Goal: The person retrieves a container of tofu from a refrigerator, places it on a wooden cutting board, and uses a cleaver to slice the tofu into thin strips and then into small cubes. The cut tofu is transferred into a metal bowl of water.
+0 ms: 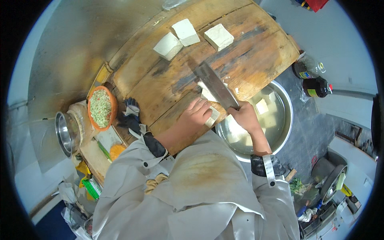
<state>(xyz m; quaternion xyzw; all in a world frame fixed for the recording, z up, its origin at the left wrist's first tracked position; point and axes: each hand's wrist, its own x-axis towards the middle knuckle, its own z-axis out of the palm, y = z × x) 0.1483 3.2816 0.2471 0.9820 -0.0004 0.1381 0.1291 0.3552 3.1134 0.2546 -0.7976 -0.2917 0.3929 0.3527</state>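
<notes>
My right hand (243,115) grips the handle of a cleaver (216,85), whose broad blade points up and left over the wooden cutting board (168,90). Cut white tofu (208,93) lies under and beside the blade. My left hand (196,113) rests with its fingers close together next to the tofu, near a tofu piece (212,117) at the board's near edge. Farther back on the board sit three tofu blocks: one at the left (168,46), one touching or nearly touching it (186,32), and one to the right (219,37).
A large metal basin (289,120) holds liquid and tofu pieces, right of the board. At left are an orange bowl of chopped green food (102,108), dark gloves (132,115) and a steel bowl (63,133). Plastic bottles (316,87) stand at right.
</notes>
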